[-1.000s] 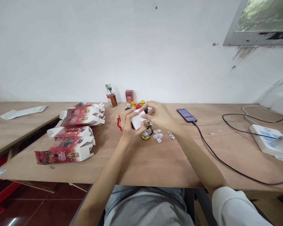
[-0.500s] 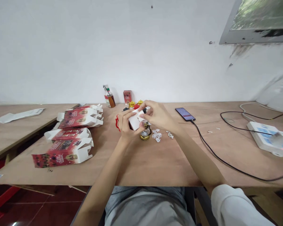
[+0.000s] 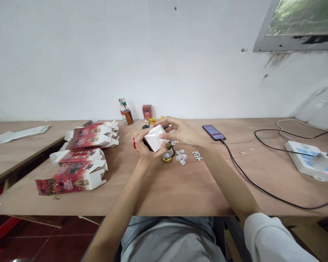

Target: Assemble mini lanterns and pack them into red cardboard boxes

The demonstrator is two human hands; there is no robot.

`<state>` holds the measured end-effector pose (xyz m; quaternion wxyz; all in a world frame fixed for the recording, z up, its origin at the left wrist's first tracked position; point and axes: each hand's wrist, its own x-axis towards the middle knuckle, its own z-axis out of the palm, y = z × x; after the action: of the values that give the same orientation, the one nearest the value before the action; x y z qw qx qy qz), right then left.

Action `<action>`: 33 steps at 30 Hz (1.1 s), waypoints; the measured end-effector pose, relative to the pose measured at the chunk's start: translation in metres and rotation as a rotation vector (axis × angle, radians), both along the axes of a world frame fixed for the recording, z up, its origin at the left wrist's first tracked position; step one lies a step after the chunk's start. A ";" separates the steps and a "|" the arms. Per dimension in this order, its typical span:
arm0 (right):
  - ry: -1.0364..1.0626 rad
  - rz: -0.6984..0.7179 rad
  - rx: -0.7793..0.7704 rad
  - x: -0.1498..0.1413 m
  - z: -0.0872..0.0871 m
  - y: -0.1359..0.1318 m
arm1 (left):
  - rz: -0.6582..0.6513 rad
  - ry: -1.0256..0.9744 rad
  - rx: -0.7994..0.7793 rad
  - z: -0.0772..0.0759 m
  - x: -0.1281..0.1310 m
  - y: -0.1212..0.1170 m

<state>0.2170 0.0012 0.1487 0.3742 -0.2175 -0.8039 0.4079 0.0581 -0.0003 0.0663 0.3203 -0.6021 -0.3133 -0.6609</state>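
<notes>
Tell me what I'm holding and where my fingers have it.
A small box, its white end facing you: left hand around its sides, right hand at that end.

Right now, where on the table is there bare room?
The table is bare along its front between the forearms, and between the power strip and black cable. Crowded: around the gold lamp and white pieces, and left, where red boxes lie.

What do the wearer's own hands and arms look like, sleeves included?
Both the left hand and the right hand are bare, with no gloves. No watch or bracelet shows on either wrist. A loose, pale sleeve with a bunched edge covers the right arm near the elbow; the left forearm is uncovered as far as it shows.
</notes>
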 end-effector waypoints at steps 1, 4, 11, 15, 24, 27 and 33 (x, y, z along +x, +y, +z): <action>-0.006 0.057 -0.047 0.001 -0.001 0.003 | -0.010 0.002 -0.001 0.000 0.000 0.000; -0.045 0.146 -0.205 0.003 -0.003 0.010 | -0.067 0.023 0.010 0.000 0.002 0.000; -0.006 0.092 -0.231 -0.003 -0.007 0.007 | -0.097 0.032 0.000 -0.003 0.003 0.001; 0.000 0.045 -0.185 -0.005 -0.008 0.005 | -0.148 0.012 -0.002 -0.006 0.001 0.005; 0.044 -0.009 0.154 0.012 0.008 -0.002 | -0.207 -0.287 -0.061 0.013 -0.001 -0.003; -0.019 -0.147 0.450 0.007 0.003 -0.007 | -0.253 -0.407 -0.275 0.017 -0.013 0.005; -0.389 -0.208 0.918 -0.021 -0.024 -0.006 | -0.464 -0.301 -0.574 0.011 -0.039 0.028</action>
<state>0.1958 -0.0049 0.1242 0.3130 -0.1814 -0.9293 -0.0749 0.0191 0.0273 0.0778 -0.0683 -0.6182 -0.3842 -0.6823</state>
